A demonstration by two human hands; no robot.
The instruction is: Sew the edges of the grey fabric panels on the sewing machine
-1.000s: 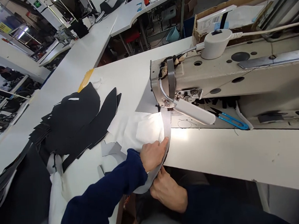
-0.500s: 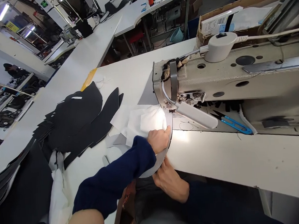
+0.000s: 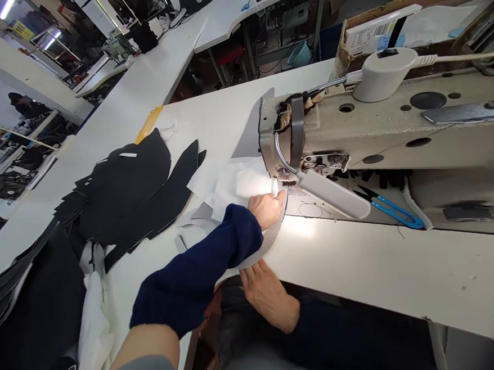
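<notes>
A grey mesh-like fabric piece [image 3: 271, 237] with a dark curved edge runs up under the needle area of a sewing machine [image 3: 286, 176]. My left hand [image 3: 268, 209], fingers curled, presses on it just in front of the presser foot, its index finger close to the needle. Lower down, at the table's front edge, my right hand [image 3: 268, 297] has its fingertips at the fabric's near edge; part of its grip is hidden. White thin sheets [image 3: 233, 180] lie under the machine's light, left of my left hand.
Stacked black fabric pieces [image 3: 124, 188] cover the table's left. Blue thread snips [image 3: 396, 211] lie under the machine arm. A lamp [image 3: 336, 194] juts out by the needle. A cardboard box [image 3: 348, 59] stands behind the machine. White cloth [image 3: 96, 331] hangs at lower left.
My left hand has moved up toward the needle with the fabric, and more of it has gone under the foot. My right hand has slid left along the fabric edge. The view has shifted slightly.
</notes>
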